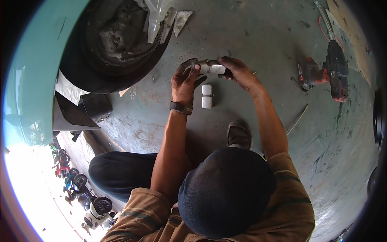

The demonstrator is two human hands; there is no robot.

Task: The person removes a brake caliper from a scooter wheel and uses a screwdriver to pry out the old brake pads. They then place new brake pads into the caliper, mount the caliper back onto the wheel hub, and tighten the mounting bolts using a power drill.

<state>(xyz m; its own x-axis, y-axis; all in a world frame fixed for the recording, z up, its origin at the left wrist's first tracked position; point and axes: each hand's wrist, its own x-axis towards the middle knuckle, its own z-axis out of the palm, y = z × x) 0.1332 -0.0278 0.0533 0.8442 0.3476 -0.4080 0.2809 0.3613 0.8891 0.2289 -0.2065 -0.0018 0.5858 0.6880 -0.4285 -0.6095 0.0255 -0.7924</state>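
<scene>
My left hand (184,80) and my right hand (238,73) hold a pale grey brake pad (206,67) between them, above the floor. It lies crosswise, and a groove divides its face into blocks. The left thumb presses on its near left end, while the right fingers close around its right end. Part of the pad is hidden behind the fingers. Just nearer to me, a second pale brake pad (207,97) of two blocks lies lengthwise on the floor, apart from both hands. A dark watch (180,107) is on my left wrist.
A light green vehicle body (30,80) with a dark wheel well (86,52) and dirty hub parts (115,36) stands at the far left. On the right lie a red and black power tool (328,70) and a thin rod (297,120). My shoe (239,135) is close by.
</scene>
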